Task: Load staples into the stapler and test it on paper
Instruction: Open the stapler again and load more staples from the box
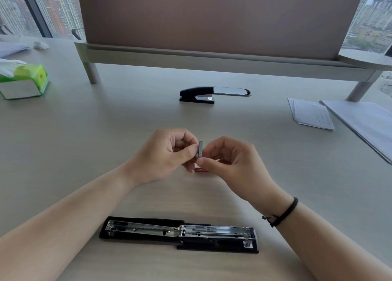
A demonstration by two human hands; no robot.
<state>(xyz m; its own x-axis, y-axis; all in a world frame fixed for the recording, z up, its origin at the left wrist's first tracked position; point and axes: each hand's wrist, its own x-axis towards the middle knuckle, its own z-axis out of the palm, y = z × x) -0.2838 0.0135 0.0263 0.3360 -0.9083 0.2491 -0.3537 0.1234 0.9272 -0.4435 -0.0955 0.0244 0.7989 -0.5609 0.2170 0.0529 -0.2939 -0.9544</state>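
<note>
Nearest the desk's front edge lies the stapler (180, 234), swung fully open and flat, its metal channel bare and facing up, the long axis running parallel to that edge. The step in hand looks like getting a strip of staples ready to drop into that channel, and doing it well likely means keeping the strip whole, turning it so the legs point down, and lowering it level into the rail rather than end first, so that it does not snap or jam. Behind the stapler, over the middle of the desk, both forearms reach forward and the hands meet. The left hand (167, 155) has its fingers curled, with thumb and forefinger pinching the staples (200, 150) from the left; the right hand (231, 164), a dark cord at its wrist, pinches the lower end of the same strip between thumb and curled fingers. The strip stands nearly upright between them, clear of the desk. Just under the hands a red box (201, 170) peeks out, mostly hidden. Farther back sits a second stapler (197, 95), closed, and paper (310, 115) lies toward the right edge, well apart from the hands.
</note>
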